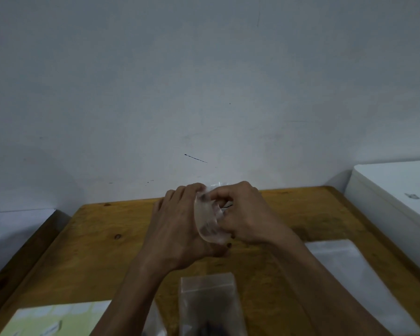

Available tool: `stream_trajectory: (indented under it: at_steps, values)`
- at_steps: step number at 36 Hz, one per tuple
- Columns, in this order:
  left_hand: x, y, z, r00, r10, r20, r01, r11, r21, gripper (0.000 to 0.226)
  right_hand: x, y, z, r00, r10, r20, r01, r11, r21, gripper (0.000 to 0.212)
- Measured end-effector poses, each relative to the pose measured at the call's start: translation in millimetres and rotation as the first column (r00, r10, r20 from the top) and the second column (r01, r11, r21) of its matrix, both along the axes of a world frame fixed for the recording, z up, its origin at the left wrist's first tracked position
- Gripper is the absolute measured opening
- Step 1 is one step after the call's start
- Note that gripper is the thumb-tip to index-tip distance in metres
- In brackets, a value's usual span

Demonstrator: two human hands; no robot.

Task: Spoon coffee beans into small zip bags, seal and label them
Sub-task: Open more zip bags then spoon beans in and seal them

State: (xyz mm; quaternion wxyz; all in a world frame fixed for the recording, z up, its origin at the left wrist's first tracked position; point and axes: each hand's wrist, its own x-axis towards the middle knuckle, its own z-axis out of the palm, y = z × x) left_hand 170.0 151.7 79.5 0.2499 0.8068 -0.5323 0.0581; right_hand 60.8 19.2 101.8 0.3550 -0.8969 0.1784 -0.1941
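Observation:
A small clear zip bag point(207, 219) is held up above the wooden table point(95, 238), in the middle of the view. My left hand point(177, 229) grips its left side, fingers curled behind it. My right hand point(245, 214) pinches its upper right part, thumb and fingers bent over the plastic. Whether the bag holds beans is hard to tell; it looks mostly transparent. A second zip bag point(211, 304) lies flat near the front edge, with dark contents at its bottom end.
A sheet of pale labels point(58, 318) lies at the front left. A stack of clear plastic bags point(344, 267) rests at the right. A white box point(398, 190) stands beyond the table's right edge. A grey wall rises behind.

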Motion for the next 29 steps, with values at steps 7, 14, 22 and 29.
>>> stream_trajectory:
  at_steps: [7,14,22,29]
  values:
    - [1,2,-4,0.999,0.038,-0.005,-0.038,0.995,-0.087,0.092,1,6,-3,0.996,-0.084,0.013,0.084,0.996,0.020,0.039]
    - [1,4,-8,0.996,0.073,-0.042,-0.078,0.989,-0.129,0.092,2,7,-4,0.986,-0.158,0.045,0.158,0.987,0.014,0.024]
    - [4,4,-6,0.995,0.030,-0.090,-0.043,0.989,-0.144,0.111,-3,2,4,0.987,-0.138,0.086,0.103,0.939,0.329,0.015]
    - [4,2,-11,0.978,-0.028,-0.207,-0.016,0.978,-0.207,0.105,1,3,-3,0.981,-0.172,0.092,0.151,0.967,0.205,0.021]
